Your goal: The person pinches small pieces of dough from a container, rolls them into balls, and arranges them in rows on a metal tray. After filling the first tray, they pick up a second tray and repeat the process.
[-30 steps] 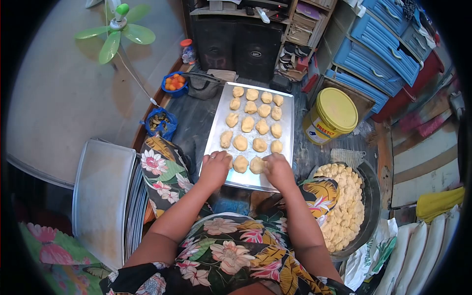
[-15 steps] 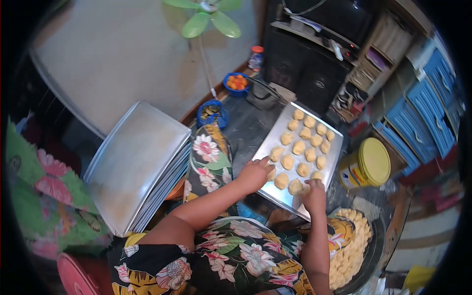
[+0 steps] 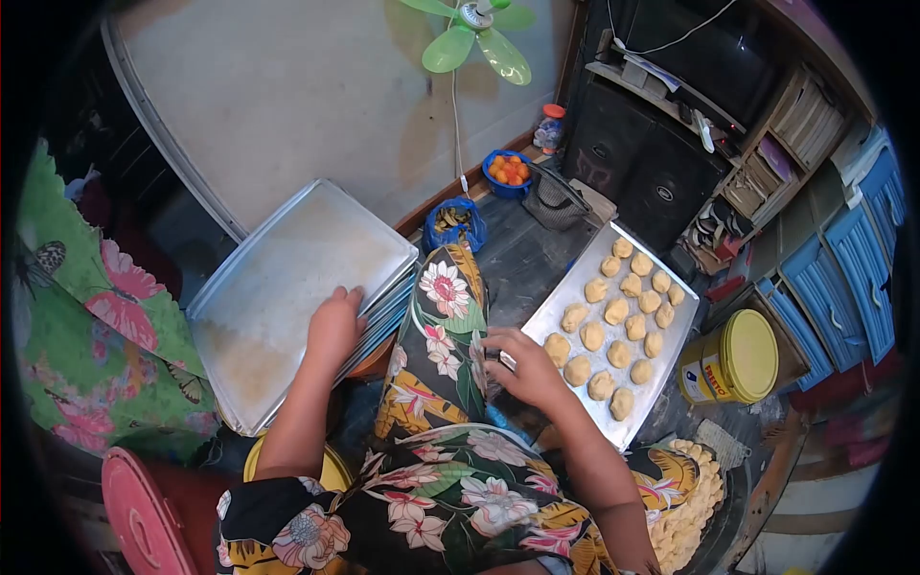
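My left hand [image 3: 335,331] lies over the right part of the top baking tray [image 3: 287,259], fingers near its edge. That tray tops a stack of metal trays leaning at my left. My right hand [image 3: 525,366], with a ring on one finger, hovers by my flower-patterned knee [image 3: 436,335], its fingers apart and nothing visible in them. Just right of it, a metal tray [image 3: 548,321] on the floor carries rows of pale dough balls [image 3: 591,335].
A large tub of dough pieces [image 3: 685,517] stands at my lower right. Beyond the tray are a yellow-lidded bucket [image 3: 728,356] and blue drawers [image 3: 815,254]. A green fan [image 3: 474,38], a blue bowl of orange items [image 3: 508,172] and black speakers [image 3: 628,158] lie ahead.
My left hand has left the dough tray and moved left onto the tray stack. My right hand has also drawn left, off the dough. The view has shifted left.
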Motion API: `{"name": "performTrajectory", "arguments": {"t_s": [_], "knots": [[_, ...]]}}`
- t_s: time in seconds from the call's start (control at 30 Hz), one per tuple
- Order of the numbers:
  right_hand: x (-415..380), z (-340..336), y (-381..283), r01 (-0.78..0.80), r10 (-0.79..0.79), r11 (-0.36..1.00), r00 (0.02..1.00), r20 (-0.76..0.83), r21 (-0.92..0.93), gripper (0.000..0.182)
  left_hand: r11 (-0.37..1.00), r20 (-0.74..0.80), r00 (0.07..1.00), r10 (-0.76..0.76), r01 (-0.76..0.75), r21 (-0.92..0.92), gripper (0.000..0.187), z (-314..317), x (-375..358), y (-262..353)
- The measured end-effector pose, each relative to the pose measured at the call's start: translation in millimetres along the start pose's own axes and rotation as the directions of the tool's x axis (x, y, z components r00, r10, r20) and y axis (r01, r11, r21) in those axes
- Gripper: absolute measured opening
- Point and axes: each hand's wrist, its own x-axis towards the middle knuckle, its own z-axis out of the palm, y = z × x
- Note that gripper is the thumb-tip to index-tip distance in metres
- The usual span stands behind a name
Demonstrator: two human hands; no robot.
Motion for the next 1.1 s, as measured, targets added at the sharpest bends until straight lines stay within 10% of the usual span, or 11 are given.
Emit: {"name": "performTrajectory", "arguments": {"t_s": [0.27, 0.37, 0.5, 0.7, 0.77, 0.87, 1.0, 1.1], "knots": [[28, 44, -24, -0.13, 0.05, 0.895, 0.98, 0.195, 0.426, 0.037, 0.961, -0.168, 0.964, 0.205, -0.231, -0.155, 0.028, 6, -8, 40], [43, 50, -32, -0.14, 0.05, 0.965, 0.929, 0.367, 0.223, 0.047, 0.922, -0.174, 0.953, 0.249, -0.288, -0.26, 0.032, 6, -18, 82], [42, 62, -11, -0.198, 0.032, 0.802, 0.956, 0.29, 0.564, 0.054, 0.912, -0.206, 0.944, 0.259, -0.309, -0.269, 0.036, 2, -4, 108], [38, 60, -2, -0.36, 0.153, 0.722, 0.916, 0.371, 0.591, 0.065, 0.844, -0.165, 0.914, 0.37, -0.405, -0.35, 0.041, 14, 20, 168], [38, 59, 16, -0.404, 0.304, -0.045, 0.865, 0.398, 0.914, 0.044, 0.795, 0.036, 0.891, 0.453, -0.386, -0.467, 0.043, 23, 29, 183], [33, 54, 20, -0.137, 0.474, -0.024, 0.871, 0.132, 0.99, 0.036, 0.773, 0.308, 0.883, 0.355, -0.092, -0.628, 0.044, 9, 50, 189], [26, 26, 33, -0.077, 0.481, -0.005, 0.874, 0.07, 0.997, 0.04, 0.795, -0.351, 0.835, 0.424, -0.529, -0.297, 0.049, 23, 124, 124], [13, -13, 38, 0.005, 0.564, 0.05, 0.825, -0.032, 0.999, 0.035, 0.994, -0.19, 0.976, 0.105, -0.102, 0.027, 0.052, 1, 159, 81]]}}
